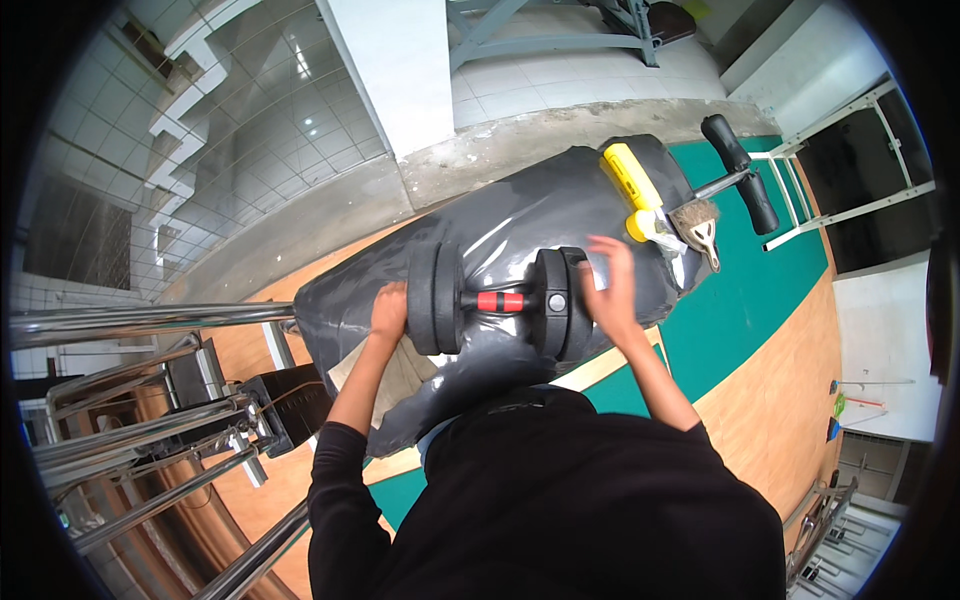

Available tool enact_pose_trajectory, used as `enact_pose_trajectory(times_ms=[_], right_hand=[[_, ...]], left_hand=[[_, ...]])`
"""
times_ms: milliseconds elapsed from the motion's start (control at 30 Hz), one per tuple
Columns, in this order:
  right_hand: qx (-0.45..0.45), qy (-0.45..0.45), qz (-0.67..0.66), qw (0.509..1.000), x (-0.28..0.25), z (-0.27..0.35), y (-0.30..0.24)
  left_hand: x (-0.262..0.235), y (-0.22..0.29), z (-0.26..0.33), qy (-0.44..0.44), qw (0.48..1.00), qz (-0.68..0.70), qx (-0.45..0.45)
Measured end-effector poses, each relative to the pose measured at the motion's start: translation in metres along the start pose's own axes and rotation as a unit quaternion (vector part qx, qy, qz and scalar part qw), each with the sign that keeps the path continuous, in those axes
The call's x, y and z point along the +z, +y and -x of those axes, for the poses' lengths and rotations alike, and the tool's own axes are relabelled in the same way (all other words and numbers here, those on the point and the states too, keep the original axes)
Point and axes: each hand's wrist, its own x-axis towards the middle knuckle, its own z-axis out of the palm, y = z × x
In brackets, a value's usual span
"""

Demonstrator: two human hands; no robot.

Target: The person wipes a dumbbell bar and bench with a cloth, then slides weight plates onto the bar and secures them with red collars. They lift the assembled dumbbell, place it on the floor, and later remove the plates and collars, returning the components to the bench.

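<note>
A dumbbell [500, 302] with thick black plates and a red-and-black handle lies across a bench wrapped in dark plastic [370, 262], right in front of me. My left hand [391, 309] is closed at its left end, the fingertips partly hidden behind the plates [434, 298]. At the other end, my right hand [612, 292] is open beside the right plates [563, 304], fingers raised and slightly blurred. A round silver spot shows on those plates. I cannot tell whether the right fingers touch them.
Farther right on the bench lie a yellow bottle [630, 175] and a brush with a pale handle [698, 232]. Black foam rollers [740, 172] stick out past the bench end. Chrome bars [150, 322] stand left; a white metal frame [850, 125] stands right. The floor mat is green [720, 310].
</note>
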Motion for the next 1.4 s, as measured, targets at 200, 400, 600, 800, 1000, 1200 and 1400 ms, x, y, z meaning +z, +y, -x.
enact_pose_trajectory(times_ms=[200,400,600,800,1000,1200,1400], right_hand=[[0.628,-0.142,-0.174,0.745,-0.019,0.095,0.096],[0.555,-0.002,-0.244,0.795,0.023,0.081,0.089],[0.473,-0.053,-0.204,0.856,0.042,0.042,0.109],[0.418,-0.124,-0.136,0.89,0.058,-0.011,0.133],[0.283,-0.298,0.134,0.902,0.044,-0.055,0.116],[0.185,-0.26,-0.03,0.947,0.051,-0.076,0.047],[0.139,-0.199,0.085,0.967,0.061,-0.068,0.007]], left_hand=[[-0.014,0.014,0.005,0.035,0.997,0.052,-0.042],[-0.001,0.02,0.012,0.144,0.984,0.086,-0.066],[0.025,0.021,0.038,0.161,0.976,0.069,-0.128],[0.016,0.062,0.041,0.103,0.96,0.033,-0.259],[0.011,0.064,0.039,0.11,0.947,0.059,-0.296],[0.021,0.073,0.04,0.138,0.944,0.075,-0.291],[-0.001,0.07,0.075,0.116,0.946,0.215,-0.215]])
